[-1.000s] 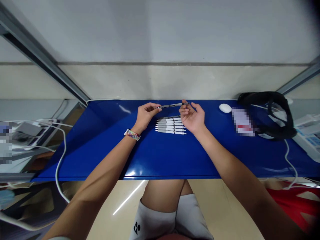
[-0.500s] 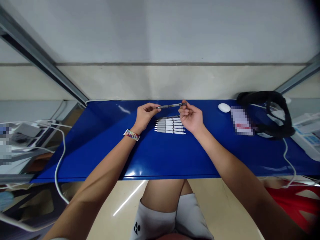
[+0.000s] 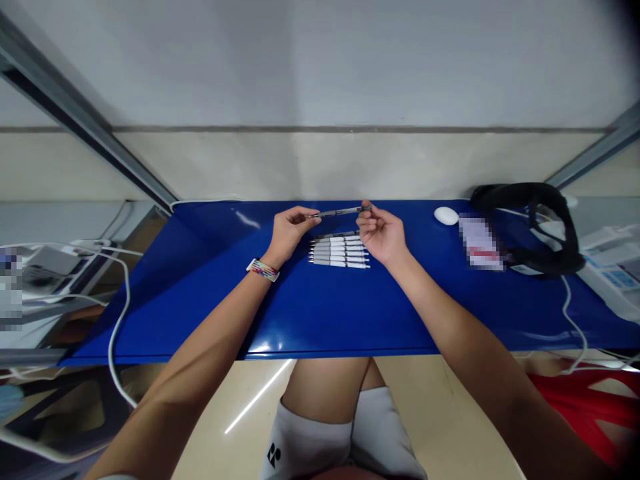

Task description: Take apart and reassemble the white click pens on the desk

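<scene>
A grey pen (image 3: 340,212) is held level above the far part of the blue table (image 3: 320,313). My left hand (image 3: 290,233), with a colourful band on its wrist, pinches the pen's left end between thumb and fingers. At the other end, the fingertips of my right hand (image 3: 383,233) are closed on it, palm partly turned up. Just below the held pen, several white and grey pens (image 3: 340,253) lie side by side in a stack of rows, their tips pointing left.
A white mouse (image 3: 446,215), a blurred-out card or packet (image 3: 481,243) and a black headset-like strap (image 3: 555,227) lie at the right. White cables (image 3: 570,313) hang at both sides. A pale wall stands behind the table.
</scene>
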### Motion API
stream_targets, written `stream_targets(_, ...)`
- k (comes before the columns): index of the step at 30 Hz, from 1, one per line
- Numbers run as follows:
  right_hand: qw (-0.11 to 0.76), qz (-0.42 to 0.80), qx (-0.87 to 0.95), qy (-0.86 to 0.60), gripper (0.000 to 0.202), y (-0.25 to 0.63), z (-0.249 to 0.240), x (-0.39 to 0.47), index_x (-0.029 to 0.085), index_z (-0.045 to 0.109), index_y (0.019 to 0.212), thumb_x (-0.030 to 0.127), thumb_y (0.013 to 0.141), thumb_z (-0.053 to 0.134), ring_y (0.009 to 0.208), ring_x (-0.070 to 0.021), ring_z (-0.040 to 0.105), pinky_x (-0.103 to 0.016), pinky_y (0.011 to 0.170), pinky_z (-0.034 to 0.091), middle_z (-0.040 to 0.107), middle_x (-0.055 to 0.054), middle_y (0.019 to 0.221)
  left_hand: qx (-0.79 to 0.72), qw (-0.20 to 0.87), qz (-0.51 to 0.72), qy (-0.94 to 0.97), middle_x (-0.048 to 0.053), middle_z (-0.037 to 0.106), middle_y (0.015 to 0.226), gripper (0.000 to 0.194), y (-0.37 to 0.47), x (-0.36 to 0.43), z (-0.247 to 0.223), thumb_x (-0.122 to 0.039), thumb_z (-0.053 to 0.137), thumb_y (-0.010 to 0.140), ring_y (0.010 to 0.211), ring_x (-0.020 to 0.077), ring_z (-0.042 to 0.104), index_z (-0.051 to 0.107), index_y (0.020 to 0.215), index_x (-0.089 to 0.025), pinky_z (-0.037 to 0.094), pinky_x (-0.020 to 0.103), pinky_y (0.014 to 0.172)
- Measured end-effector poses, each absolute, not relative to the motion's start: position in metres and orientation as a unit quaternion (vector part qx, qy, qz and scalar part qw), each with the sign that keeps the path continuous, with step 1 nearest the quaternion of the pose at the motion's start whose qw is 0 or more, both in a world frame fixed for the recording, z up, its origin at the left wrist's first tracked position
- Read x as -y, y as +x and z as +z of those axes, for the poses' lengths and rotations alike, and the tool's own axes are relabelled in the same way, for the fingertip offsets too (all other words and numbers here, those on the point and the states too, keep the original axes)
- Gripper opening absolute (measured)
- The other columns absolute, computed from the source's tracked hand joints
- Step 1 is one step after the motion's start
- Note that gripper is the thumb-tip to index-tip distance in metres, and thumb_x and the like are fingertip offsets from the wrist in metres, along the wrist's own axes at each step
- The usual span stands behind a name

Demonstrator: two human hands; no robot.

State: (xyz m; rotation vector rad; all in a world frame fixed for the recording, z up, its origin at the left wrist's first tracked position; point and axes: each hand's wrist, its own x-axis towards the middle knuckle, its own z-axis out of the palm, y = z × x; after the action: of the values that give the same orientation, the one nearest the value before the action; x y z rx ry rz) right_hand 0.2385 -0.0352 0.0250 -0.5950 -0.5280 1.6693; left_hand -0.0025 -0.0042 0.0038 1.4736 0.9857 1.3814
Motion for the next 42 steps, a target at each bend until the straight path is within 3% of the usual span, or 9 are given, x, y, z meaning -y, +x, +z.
stream_targets(5,0.6,0.721,0.237,-0.253,0.017,0.239,0.025,0.037,0.021,0.073,0.107,0.032,0.096,0.066,0.067,-0.0125,0.054,-0.023,0.056,0.052,0.065,-0.002,0.082,-0.397,0.431,0.557,0.589,0.004,0.081,0.086,0.027,-0.003,0.003,0.004,-0.036,0.094,0.076,0.077,0.0167,0.07,0.086,0.096,-0.02,0.058,0.034,0.082)
stream_targets(10,0.601,0.731,0.216,-0.24,0.007,0.239,0.023,0.034,0.021,0.071,0.097,0.023,0.091,0.067,0.061,-0.0109,0.049,-0.021,0.051,0.048,0.057,0.001,0.072,-0.388,0.435,0.561,0.588,0.004,0.082,0.09,0.026,-0.003,0.003,0.004,-0.034,0.094,0.075,0.081,0.0171,0.072,0.086,0.096,-0.02,0.058,0.033,0.083)
stream_targets(14,0.607,0.719,0.231,-0.249,0.007,0.239,0.021,0.032,0.022,0.071,0.097,0.025,0.091,0.069,0.062,-0.0112,0.051,-0.022,0.053,0.05,0.059,0.001,0.073,-0.391,0.435,0.557,0.59,0.004,0.082,0.088,0.025,-0.002,0.004,0.004,-0.033,0.094,0.075,0.079,0.017,0.071,0.086,0.095,-0.02,0.057,0.033,0.082)
stream_targets(21,0.604,0.62,0.369,-0.338,0.033,0.243,0.02,0.03,0.024,0.08,0.107,0.052,0.091,0.074,0.067,-0.0142,0.059,-0.028,0.058,0.053,0.071,-0.003,0.084,-0.376,0.424,0.567,0.598,0.003,0.08,0.086,0.024,-0.003,0.001,0.002,-0.034,0.094,0.077,0.079,0.0171,0.071,0.084,0.094,-0.021,0.059,0.035,0.082)
stream_targets(24,0.609,0.469,0.483,-0.419,0.029,0.247,0.015,0.026,0.026,0.084,0.105,0.047,0.086,0.082,0.071,-0.0165,0.065,-0.031,0.063,0.055,0.076,-0.003,0.088,-0.371,0.419,0.571,0.6,0.003,0.079,0.086,0.024,-0.004,-0.002,0.0,-0.033,0.092,0.077,0.08,0.0172,0.071,0.083,0.095,-0.022,0.058,0.035,0.084)
stream_targets(29,0.541,0.261,0.632,-0.489,0.017,0.258,0.004,0.021,0.026,0.084,0.099,0.036,0.09,0.074,0.095,-0.0261,0.076,-0.045,0.093,0.061,0.083,-0.005,0.1,-0.397,0.387,0.523,0.648,0.004,0.077,0.087,0.024,-0.006,-0.002,-0.001,-0.035,0.088,0.081,0.078,0.0178,0.068,0.083,0.101,-0.022,0.055,0.034,0.08)
stream_targets(32,0.481,0.215,0.676,-0.516,0.015,0.265,0.0,0.02,0.027,0.083,0.098,0.03,0.092,0.07,0.095,-0.0285,0.076,-0.05,0.097,0.059,0.083,-0.005,0.098,-0.424,0.34,0.48,0.689,0.006,0.079,0.094,0.024,-0.007,0.001,0.0,-0.036,0.082,0.087,0.083,0.0209,0.069,0.085,0.107,-0.023,0.054,0.037,0.084)
stream_targets(37,0.407,0.182,0.732,-0.515,0.015,0.271,-0.001,0.022,0.029,0.082,0.094,0.027,0.094,0.067,0.102,-0.0319,0.07,-0.055,0.101,0.054,0.081,-0.006,0.098,-0.44,0.232,0.419,0.759,0.008,0.082,0.097,0.01,-0.008,0.003,-0.001,-0.027,0.076,0.086,0.094,0.0272,0.069,0.085,0.091,-0.026,0.05,0.046,0.099)
stream_targets(42,0.387,0.144,0.754,-0.511,0.015,0.269,-0.001,0.026,0.029,0.08,0.09,0.027,0.095,0.066,0.106,-0.0339,0.063,-0.056,0.104,0.05,0.076,-0.01,0.101,-0.438,0.227,0.402,0.772,0.006,0.082,0.093,0.011,-0.008,0.003,0.0,-0.02,0.074,0.083,0.091,0.0273,0.069,0.082,0.086,-0.026,0.046,0.049,0.106)
